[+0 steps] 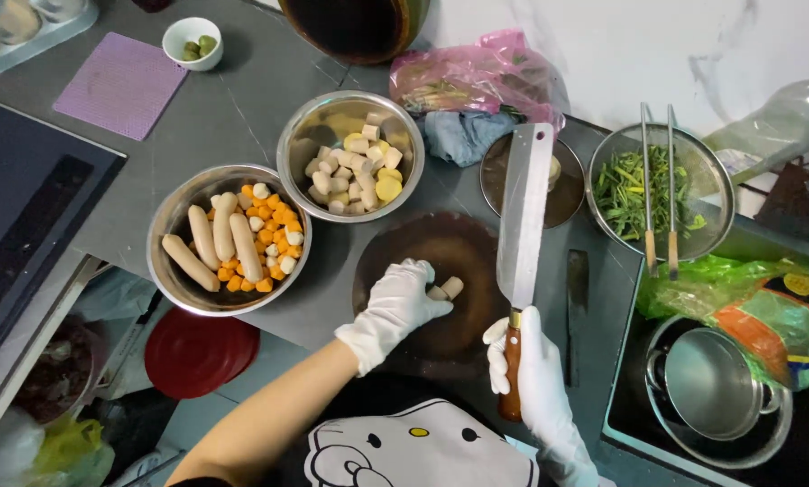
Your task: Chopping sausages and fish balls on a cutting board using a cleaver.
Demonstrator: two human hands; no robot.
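- The left hand [395, 302], in a white glove, lay curled over a piece of sausage [447, 289] near the middle of the frame, fingertips pinning it to the round dark chopping board [459, 239].
- The right hand [535, 365], gloved too, was closed around the wooden handle of a cleaver [524, 216]; its broad blade pointed up the frame, just right of the sausage.
- Left of the board stood a steel bowl [229, 239] with whole sausages and orange cubes.
- Above it, a second steel bowl [350, 153] held pale cut pieces.
- At the upper right, a strainer of greens [661, 189] had chopsticks [657, 180] lying across it.
- A small white cup [193, 41] sat at the upper left.
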